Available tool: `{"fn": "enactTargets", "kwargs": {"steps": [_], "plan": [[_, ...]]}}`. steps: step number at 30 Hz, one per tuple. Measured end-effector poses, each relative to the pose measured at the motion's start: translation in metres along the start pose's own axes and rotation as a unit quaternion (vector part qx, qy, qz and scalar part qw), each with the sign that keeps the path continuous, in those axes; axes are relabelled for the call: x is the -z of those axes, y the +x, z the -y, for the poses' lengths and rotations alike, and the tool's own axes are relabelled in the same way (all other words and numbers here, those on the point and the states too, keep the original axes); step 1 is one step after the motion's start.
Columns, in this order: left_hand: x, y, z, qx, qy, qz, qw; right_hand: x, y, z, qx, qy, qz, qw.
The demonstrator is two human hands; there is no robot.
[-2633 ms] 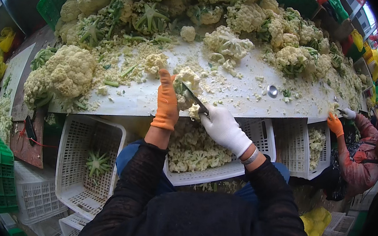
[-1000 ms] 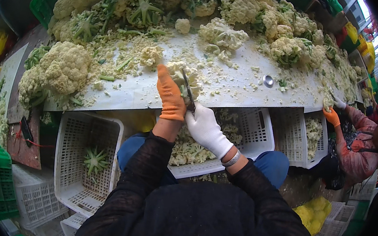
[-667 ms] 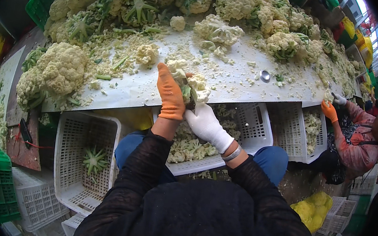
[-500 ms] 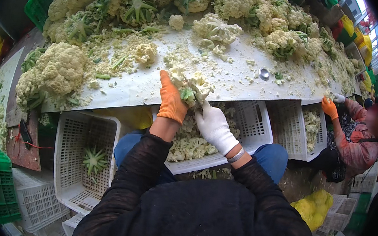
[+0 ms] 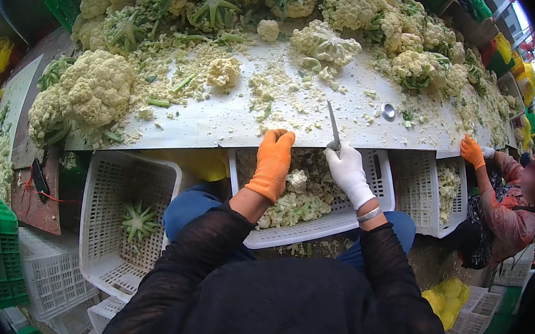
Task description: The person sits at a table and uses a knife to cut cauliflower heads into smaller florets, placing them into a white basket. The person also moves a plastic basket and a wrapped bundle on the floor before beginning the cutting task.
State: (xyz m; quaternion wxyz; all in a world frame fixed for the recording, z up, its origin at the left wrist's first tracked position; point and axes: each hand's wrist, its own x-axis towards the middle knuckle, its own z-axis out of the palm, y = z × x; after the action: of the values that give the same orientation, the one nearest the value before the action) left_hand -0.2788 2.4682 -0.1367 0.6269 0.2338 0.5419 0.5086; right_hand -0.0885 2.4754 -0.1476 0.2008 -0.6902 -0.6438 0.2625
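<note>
Holding a thin, grey-bladed knife (image 5: 333,123) in your white-gloved right hand (image 5: 349,173), you have the blade pointing toward the top of the frame, over the white-topped bench (image 5: 193,124), with no piece against it. Your orange-gloved left hand (image 5: 272,164), near the centre, has its fingers bunched at the bench's front edge; nothing shows in it, but its palm side is hidden, so whether it grips anything cannot be told. Pale, cut cauliflower florets (image 5: 299,204) lie below your hands in a white, slotted plastic crate (image 5: 302,235). This looks like a gap in the cutting; going on would probably call for your left hand to take a cream, stalk-side-up cauliflower head (image 5: 324,45) from upper centre, fingers clear of the blade. The crate's far end is covered by the bench, the heap of cream-and-green cauliflowers (image 5: 348,8) is cut off above, and what the co-worker's orange-gloved hand (image 5: 472,152) at the right holds is too small to make out.
</note>
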Motion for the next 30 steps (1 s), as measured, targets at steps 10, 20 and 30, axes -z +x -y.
{"fn": "enactTargets", "kwargs": {"steps": [10,20,30], "plan": [[0.048,0.036,-0.048,-0.122,-0.174,-0.206,0.955,-0.111,0.166,0.217,0.074,-0.025,0.055,0.995],[0.064,0.036,-0.076,-0.176,-0.170,-0.199,0.949,-0.109,0.182,0.173,0.208,0.092,0.007,0.974],[0.053,0.035,-0.059,-0.119,-0.235,0.034,0.964,-0.006,0.024,0.181,0.214,0.312,0.146,0.914]]}}
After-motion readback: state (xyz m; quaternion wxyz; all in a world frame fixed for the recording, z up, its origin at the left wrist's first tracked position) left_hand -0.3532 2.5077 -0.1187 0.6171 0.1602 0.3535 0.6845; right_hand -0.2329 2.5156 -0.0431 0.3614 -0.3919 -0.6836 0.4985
